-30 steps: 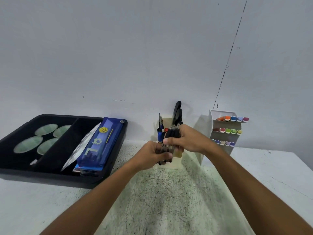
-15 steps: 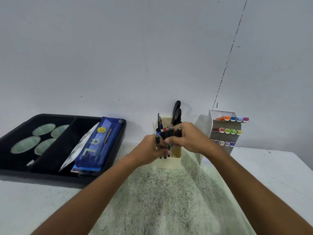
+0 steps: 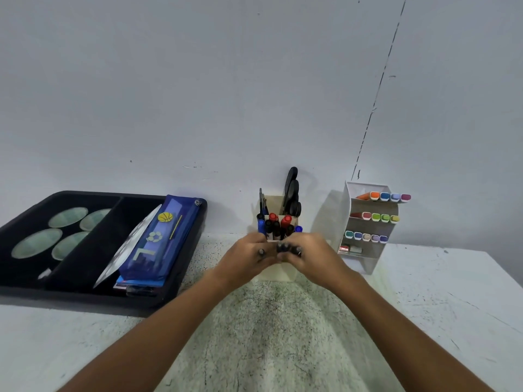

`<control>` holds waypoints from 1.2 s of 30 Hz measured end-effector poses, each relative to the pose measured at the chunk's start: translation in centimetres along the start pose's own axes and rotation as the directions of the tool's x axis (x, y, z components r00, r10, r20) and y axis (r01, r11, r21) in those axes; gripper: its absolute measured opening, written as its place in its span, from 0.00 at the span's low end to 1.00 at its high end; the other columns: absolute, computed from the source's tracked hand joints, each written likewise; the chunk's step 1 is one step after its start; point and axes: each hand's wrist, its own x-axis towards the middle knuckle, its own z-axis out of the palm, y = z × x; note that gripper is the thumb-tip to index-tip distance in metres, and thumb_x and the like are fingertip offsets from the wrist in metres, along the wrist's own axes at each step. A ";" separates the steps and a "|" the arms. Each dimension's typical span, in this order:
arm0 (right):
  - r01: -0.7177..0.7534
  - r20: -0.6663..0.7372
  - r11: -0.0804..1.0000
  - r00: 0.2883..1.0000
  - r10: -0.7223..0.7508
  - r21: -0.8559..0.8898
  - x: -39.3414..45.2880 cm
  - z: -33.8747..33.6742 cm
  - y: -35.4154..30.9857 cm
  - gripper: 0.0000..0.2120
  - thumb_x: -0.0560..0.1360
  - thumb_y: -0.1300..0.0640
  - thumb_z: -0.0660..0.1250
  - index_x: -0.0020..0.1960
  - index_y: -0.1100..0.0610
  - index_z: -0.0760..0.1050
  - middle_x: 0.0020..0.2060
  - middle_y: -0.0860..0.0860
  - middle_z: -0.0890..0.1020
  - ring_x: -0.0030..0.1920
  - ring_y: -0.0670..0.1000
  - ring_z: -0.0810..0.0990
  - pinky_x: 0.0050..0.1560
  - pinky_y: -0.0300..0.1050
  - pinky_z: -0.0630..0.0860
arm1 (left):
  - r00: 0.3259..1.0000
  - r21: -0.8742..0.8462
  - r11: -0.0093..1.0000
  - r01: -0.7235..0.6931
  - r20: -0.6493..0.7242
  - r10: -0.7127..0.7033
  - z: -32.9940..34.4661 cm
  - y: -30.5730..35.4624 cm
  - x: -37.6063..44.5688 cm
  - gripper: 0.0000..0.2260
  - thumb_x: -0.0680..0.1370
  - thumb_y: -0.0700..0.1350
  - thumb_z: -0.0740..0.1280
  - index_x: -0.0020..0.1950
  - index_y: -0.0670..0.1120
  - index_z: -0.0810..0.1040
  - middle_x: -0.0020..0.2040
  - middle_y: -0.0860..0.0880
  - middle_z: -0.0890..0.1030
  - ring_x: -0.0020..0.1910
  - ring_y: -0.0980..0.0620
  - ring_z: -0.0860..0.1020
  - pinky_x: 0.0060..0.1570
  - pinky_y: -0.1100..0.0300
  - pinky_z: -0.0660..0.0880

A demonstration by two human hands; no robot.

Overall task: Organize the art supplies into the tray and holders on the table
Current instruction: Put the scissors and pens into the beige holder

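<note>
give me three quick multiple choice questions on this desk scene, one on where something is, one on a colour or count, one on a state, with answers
1. Where does the blue pencil case lie?
A. in the black tray
B. on the bare table
C. in the white rack

2. How many red caps stand up in the pen holder?
A. none
B. two
C. five

3. What are both hands doing?
A. resting flat on the table
B. holding dark pens at the pen holder
C. lifting the tray

Answers: 1 A, it leans in the tray's right compartment. 2 B, two red tops show. 3 B, left hand and right hand curl round pens.
</note>
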 end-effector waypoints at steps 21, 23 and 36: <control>-0.110 -0.142 0.956 0.978 0.153 0.270 -1.6 3.1 2.0 0.09 0.72 0.63 0.72 0.52 0.55 0.82 0.43 0.45 0.80 0.42 0.41 0.77 0.44 0.34 0.74 | 0.952 -0.170 0.956 0.240 -0.150 -0.266 1.8 -0.9 -2.5 0.11 0.70 0.40 0.77 0.51 0.41 0.84 0.45 0.50 0.82 0.42 0.56 0.78 0.39 0.73 0.70; -0.088 -0.165 0.956 0.976 0.138 0.279 -1.7 3.5 2.1 0.12 0.72 0.62 0.73 0.56 0.54 0.81 0.45 0.42 0.79 0.42 0.38 0.77 0.44 0.32 0.73 | 0.943 -0.197 0.947 0.254 -0.165 -0.288 1.9 -0.7 -2.8 0.15 0.70 0.40 0.77 0.55 0.43 0.83 0.48 0.52 0.81 0.44 0.57 0.78 0.38 0.72 0.72; -0.028 -0.245 0.962 0.965 0.097 0.272 -1.3 4.8 1.1 0.12 0.74 0.60 0.72 0.57 0.54 0.82 0.49 0.47 0.84 0.47 0.43 0.80 0.49 0.39 0.78 | 0.964 -0.159 0.971 0.180 -0.170 -0.206 0.8 -0.9 -2.4 0.10 0.70 0.40 0.77 0.51 0.43 0.85 0.43 0.52 0.84 0.39 0.66 0.76 0.38 0.69 0.75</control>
